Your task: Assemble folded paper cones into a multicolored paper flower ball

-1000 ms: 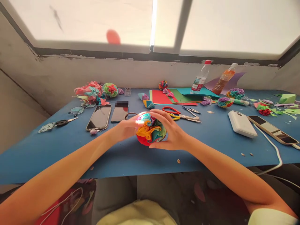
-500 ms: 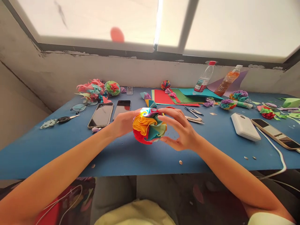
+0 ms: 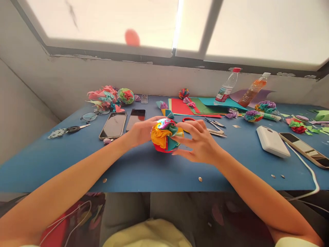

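A multicoloured paper flower ball (image 3: 164, 136) of yellow, red, teal and orange curled petals is held just above the blue table (image 3: 144, 168). My left hand (image 3: 143, 131) grips its left side. My right hand (image 3: 202, 142) touches its right side with fingertips, fingers spread. Red-handled scissors (image 3: 205, 126) lie just behind my right hand.
Two phones (image 3: 114, 125) and glasses (image 3: 89, 117) lie at the left, with a key (image 3: 74, 129). Finished paper balls (image 3: 125, 95) and coloured paper sheets (image 3: 195, 106) sit at the back, beside two bottles (image 3: 227, 87). A white power bank (image 3: 272, 146) and another phone (image 3: 303, 149) lie right.
The paper ball has been turned in my hands. My right hand has loosened from a full grasp to a fingertip touch with the fingers apart. The view has shifted slightly.
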### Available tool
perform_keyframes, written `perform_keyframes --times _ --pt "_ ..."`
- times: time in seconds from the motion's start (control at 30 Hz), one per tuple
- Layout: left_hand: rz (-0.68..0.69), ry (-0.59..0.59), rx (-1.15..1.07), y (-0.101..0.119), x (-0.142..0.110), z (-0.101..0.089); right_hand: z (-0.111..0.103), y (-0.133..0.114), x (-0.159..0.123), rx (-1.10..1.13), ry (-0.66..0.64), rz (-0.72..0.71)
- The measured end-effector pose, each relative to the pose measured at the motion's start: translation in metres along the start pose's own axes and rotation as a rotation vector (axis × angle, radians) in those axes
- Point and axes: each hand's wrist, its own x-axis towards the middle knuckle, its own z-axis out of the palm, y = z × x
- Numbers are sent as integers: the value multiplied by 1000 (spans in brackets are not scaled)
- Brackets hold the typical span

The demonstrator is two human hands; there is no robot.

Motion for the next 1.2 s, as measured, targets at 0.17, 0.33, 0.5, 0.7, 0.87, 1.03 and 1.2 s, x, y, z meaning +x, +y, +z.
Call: perform_keyframes --times 0.17,0.33,0.5,0.7,0.87,1.03,1.2 --pt "191 307 453 -3 10 -6 12 -1 -2 -115 -114 112" --pt "581 887 1041 41 -7 -38 27 1 -6 -160 3 129" --pt "352 1098 1081 57 -17 -69 31 4 -6 -171 66 122" --pt "412 763 1455 43 -13 -57 25 6 -5 -82 158 159" --pt "375 113 1654 14 -10 -25 21 5 -5 -42 190 170" --pt "356 79 1656 -7 -4 -17 22 2 -4 -46 197 130" --pt "358 429 1268 18 -13 -14 18 8 -3 -77 251 124"
